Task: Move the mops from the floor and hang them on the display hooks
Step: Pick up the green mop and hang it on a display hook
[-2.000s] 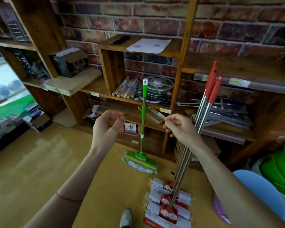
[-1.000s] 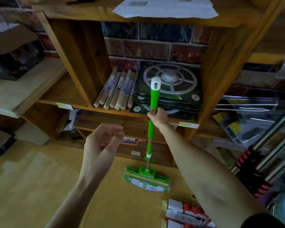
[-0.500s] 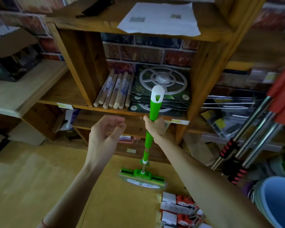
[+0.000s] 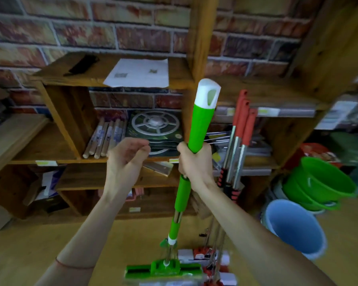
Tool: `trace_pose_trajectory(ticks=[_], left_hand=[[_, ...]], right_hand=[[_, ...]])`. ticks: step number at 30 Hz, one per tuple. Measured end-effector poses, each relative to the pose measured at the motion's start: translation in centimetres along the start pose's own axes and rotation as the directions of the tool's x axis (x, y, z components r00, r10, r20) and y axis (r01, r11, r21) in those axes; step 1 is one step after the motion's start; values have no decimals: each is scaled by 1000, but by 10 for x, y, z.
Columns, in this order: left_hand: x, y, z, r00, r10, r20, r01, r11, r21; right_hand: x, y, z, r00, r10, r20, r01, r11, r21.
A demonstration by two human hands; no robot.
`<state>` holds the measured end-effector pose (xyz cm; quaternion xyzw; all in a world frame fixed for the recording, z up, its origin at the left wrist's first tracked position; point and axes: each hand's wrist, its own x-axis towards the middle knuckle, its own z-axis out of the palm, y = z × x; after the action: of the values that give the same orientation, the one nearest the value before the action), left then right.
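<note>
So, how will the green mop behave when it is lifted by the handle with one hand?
The green mop probably stays stiff, since its pole looks straight and partly metal. It may feel bottom-heavy: the wide head sits far below the right hand. It could swing or twist, as the left hand is off it.

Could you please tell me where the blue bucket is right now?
The blue bucket sits on the floor at lower right, just below the stacked green buckets.

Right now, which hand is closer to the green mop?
Right. The right hand grips the green mop by its handle; the left hand hangs open beside it, not touching.
</note>
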<state>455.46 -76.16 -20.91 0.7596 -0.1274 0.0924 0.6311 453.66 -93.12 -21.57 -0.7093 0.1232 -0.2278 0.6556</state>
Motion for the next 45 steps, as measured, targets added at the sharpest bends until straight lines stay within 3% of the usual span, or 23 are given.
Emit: trace_pose_trajectory(ticks=[10, 15, 19, 26, 32, 40, 45], left_hand=[[-124, 129, 130, 952, 139, 274, -88, 978, -191], [-217, 192, 214, 850, 235, 471, -85, 945, -317], [-295, 240, 276, 721, 343, 602, -47, 891, -451], [-431, 312, 368, 435, 501, 749, 41, 819, -572], [-554, 364, 434, 151, 593, 791, 185, 769, -612], [-705, 426, 496, -204, 679, 706, 380, 719, -582], [-797, 454, 509, -386, 701, 600, 439, 712, -548]], right_hand=[[-137, -74, -209, 955, 12, -297, 2, 999, 49], [-232, -95, -327, 854, -31, -520, 27, 1000, -15], [-308, -113, -412, 759, -47, -649, 23, 999, -45], [-445, -146, -528, 432, -65, -900, -116, 985, -126], [-564, -165, -598, 149, -93, -984, -155, 981, -116], [-698, -182, -655, -321, -167, -932, -281, 957, -75], [-773, -194, -671, -501, -217, -838, -264, 960, -91]])
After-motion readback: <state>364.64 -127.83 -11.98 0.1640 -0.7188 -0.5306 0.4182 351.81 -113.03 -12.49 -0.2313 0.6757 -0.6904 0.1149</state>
